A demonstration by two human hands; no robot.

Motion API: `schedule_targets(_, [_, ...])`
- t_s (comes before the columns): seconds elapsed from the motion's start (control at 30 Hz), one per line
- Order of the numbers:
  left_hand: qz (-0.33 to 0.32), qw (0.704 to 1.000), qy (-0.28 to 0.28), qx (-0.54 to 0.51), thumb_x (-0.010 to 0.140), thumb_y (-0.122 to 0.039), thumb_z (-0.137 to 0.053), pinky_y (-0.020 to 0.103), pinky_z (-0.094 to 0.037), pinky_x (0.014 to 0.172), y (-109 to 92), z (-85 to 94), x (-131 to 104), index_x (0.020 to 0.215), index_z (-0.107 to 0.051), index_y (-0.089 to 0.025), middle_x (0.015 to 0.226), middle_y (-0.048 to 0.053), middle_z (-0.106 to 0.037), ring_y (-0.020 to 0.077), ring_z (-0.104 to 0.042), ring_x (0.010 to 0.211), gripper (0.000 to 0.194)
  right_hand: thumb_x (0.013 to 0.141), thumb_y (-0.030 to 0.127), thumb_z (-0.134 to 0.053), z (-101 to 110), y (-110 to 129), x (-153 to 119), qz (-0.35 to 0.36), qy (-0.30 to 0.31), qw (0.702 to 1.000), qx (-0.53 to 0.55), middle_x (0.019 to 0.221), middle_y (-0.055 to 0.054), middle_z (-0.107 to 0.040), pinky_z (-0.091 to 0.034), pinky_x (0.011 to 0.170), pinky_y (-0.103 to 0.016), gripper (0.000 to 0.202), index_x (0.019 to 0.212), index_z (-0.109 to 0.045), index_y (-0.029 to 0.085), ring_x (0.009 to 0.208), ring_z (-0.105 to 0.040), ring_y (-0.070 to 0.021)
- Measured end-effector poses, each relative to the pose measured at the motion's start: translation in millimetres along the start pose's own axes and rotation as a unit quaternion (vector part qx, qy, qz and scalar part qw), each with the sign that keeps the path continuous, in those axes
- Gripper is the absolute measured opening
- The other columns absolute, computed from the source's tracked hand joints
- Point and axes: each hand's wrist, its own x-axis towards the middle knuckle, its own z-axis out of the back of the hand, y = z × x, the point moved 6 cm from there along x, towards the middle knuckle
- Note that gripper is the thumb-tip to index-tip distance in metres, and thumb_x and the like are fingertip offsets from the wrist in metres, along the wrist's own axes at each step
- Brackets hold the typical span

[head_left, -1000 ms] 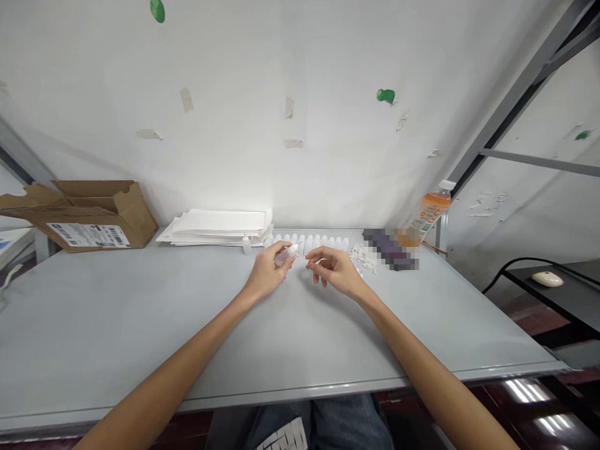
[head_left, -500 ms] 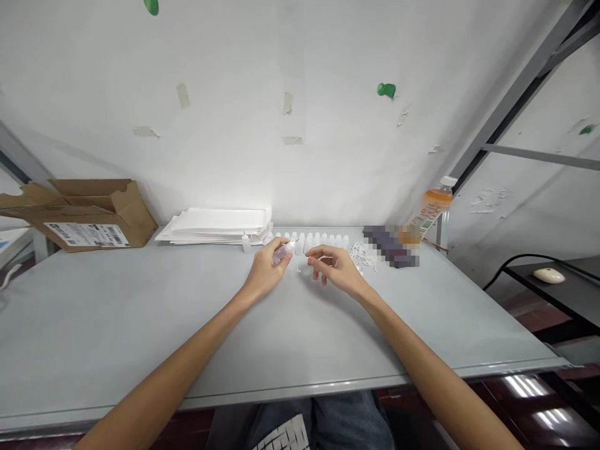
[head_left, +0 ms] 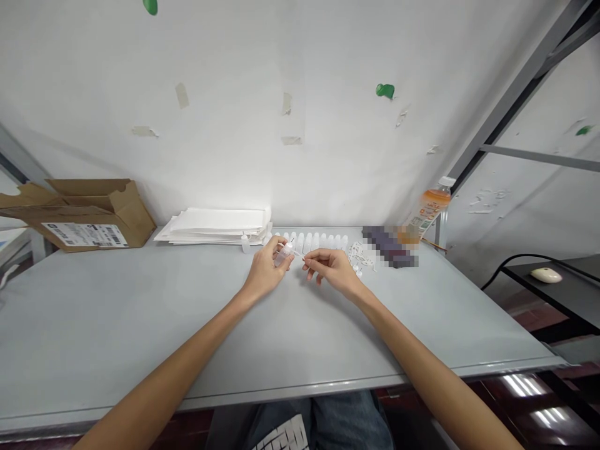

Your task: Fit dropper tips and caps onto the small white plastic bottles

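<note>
Left hand [head_left: 265, 270] grips a small translucent bottle [head_left: 282, 254] above the grey surface [head_left: 300, 337]; right hand [head_left: 334, 269] pinches a thin white strip [head_left: 299, 255] beside it. A bottle row [head_left: 323, 242] stands behind.

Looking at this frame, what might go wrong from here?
The thin dark tip on the small bottle in the left hand might prick a finger. The thin white piece at the right hand's fingertips could slip. The row of bottles stands just beyond the hands, so a stray knuckle may topple some.
</note>
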Motion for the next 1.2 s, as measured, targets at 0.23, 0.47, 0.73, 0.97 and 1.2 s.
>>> schedule_targets(0.23, [0.017,0.999,0.044,0.010,0.086,-0.035,-0.052,0.023,-0.038,0.054,4,-5.0,-3,0.106,-0.046,-0.024,0.076,-0.004,-0.053,0.0121,-0.052,0.059,0.024,0.070,0.038,-0.073,16,7,1,0.027,-0.085,0.995,0.046,0.077,-0.007,-0.069,-0.050,0.045,-0.025,0.027,0.082,-0.069,0.015,0.066,-0.066,-0.0180])
schedule_targets(0.47, [-0.018,0.997,0.057,0.051,0.089,-0.039,-0.049,0.025,-0.036,0.060,-8,-6.3,-7,0.101,-0.053,-0.022,0.080,-0.001,-0.055,0.0155,-0.052,0.071,0.021,0.067,0.034,-0.075,21,12,0,0.032,-0.099,0.991,0.077,0.082,-0.008,-0.072,-0.050,0.047,-0.025,0.027,0.085,-0.068,0.015,0.067,-0.068,-0.0181])
schedule_targets(0.73, [-0.032,0.993,0.098,0.054,0.097,-0.046,-0.032,0.026,-0.035,0.061,-18,-9.3,-11,0.090,-0.058,-0.022,0.070,-0.002,-0.051,0.0142,-0.045,0.063,0.036,0.069,0.037,-0.077,16,12,-1,0.032,-0.074,0.994,0.075,0.084,-0.009,-0.074,-0.050,0.048,-0.024,0.028,0.085,-0.069,0.016,0.068,-0.069,-0.0185])
schedule_targets(0.97, [-0.050,0.989,0.099,0.098,0.096,-0.044,-0.035,0.026,-0.032,0.057,-17,-12.0,-11,0.088,-0.061,-0.021,0.073,-0.002,-0.058,0.0140,-0.047,0.062,0.035,0.068,0.038,-0.078,14,10,0,0.034,-0.060,0.995,0.070,0.081,-0.008,-0.074,-0.051,0.048,-0.025,0.029,0.085,-0.070,0.016,0.068,-0.069,-0.0193])
schedule_targets(1.2, [-0.058,0.985,0.101,0.125,0.095,-0.043,-0.034,0.026,-0.033,0.057,-19,-12.3,-10,0.088,-0.062,-0.021,0.074,-0.001,-0.060,0.0146,-0.048,0.062,0.036,0.069,0.037,-0.077,11,13,-2,0.034,-0.052,0.996,0.066,0.080,-0.007,-0.074,-0.051,0.050,-0.026,0.027,0.084,-0.070,0.016,0.069,-0.069,-0.0196])
